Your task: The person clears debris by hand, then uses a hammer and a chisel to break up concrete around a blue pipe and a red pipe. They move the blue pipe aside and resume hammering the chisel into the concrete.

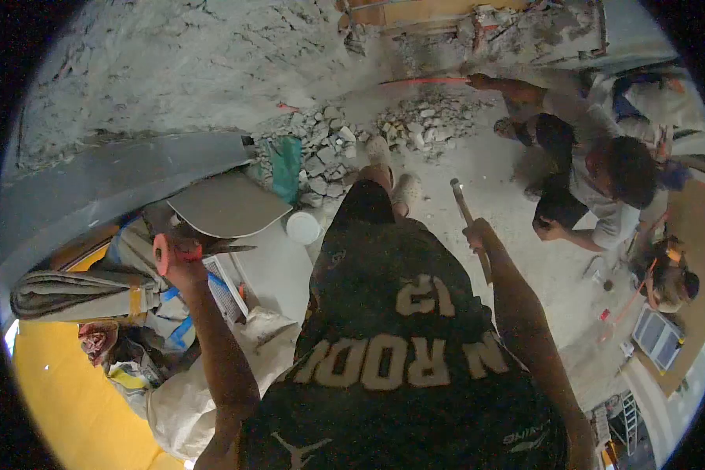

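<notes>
My left hand (184, 266) is closed around the pink-red handle of a chisel (164, 252), held out to the left with its dark pointed blade toward my body. In my right hand (480, 233) is a hammer (462, 202), gripped by its shaft, with the head end pointing forward over the grey floor. A heap of broken rubble (329, 149) lies in front of my feet, against the rough wall. Beside the rubble is a green piece of material (285, 168), and a white round bucket or lid (303, 227) sits nearer to me.
At the right a crouching person (603, 172) stretches an arm toward the wall along a red line (427, 81). A grey board (229, 205), a rolled mat (78, 294) and sacks (184, 407) are at the left. A cardboard sheet (693, 227) lies far right.
</notes>
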Tool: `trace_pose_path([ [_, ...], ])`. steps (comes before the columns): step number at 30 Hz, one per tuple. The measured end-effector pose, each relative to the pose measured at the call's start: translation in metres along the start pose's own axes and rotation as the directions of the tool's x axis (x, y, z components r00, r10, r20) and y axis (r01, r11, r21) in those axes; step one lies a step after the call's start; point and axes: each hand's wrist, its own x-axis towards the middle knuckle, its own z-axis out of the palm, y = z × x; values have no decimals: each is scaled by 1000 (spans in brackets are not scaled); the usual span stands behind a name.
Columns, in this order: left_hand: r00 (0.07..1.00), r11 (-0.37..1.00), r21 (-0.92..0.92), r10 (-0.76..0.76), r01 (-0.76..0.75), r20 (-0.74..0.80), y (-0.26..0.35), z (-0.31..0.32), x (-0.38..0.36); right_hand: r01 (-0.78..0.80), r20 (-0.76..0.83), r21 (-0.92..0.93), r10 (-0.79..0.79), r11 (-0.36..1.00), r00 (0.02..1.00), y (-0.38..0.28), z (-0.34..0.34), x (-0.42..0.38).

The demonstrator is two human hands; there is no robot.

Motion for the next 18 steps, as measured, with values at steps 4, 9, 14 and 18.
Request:
trace_pose_path([
  [4,995,968,237,68,-82,69,-33,10,1,-40,19,-63,41,997,999,37,14,28],
  [9,986,936,341,29,-85,167,-56,27,11,-98,23,35,97,995,995,39,21,31],
  [14,938,762,604,13,-235,348,-78,49,61,-87,41,-23,88,996,995,33,6,30],
  [18,698,352,638,63,-685,714,-99,121,79,13,-15,53,-12,999,1000,36,11,53],
])
